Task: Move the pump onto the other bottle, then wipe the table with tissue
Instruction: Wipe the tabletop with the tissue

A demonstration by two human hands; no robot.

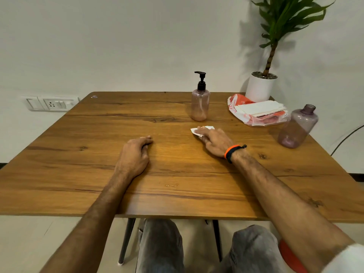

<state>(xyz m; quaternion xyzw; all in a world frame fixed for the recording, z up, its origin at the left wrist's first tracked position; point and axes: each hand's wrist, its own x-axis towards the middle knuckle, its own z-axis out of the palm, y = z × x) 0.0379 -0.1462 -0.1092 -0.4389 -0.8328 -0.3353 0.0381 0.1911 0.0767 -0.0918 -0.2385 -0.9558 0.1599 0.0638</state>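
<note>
While a wall socket plate (52,103) shows at the far left beyond the counter (98,174), the left hand (134,155) rests on the wood with its fingers loosely curled under and nothing held in its grip. It lies well apart from both bottles and from the tissue.

Further right, near the back edge of the counter, the pink bottle (200,104) stands upright with the black pump (201,81) seated on its neck, the spout pointing left. Just in front of that bottle, the right hand (215,141) lies palm down with its fingers stretched flat over a small white tissue (208,127), pressing it against the counter; only the tissue's edges show past the fingertips. The grip here is flat and extended, not curled round the tissue. An orange and black wristband (232,152) circles that wrist.

To the right of the hand, a clear and orange tissue packet (256,111) lies on the counter with a stack of white sheets on top. Behind it stands a white pot (260,88) holding a green plant (285,18). At the far right, the purple bottle (298,127) stands uncapped, its neck open, well apart from the pump and beside the packet.
</note>
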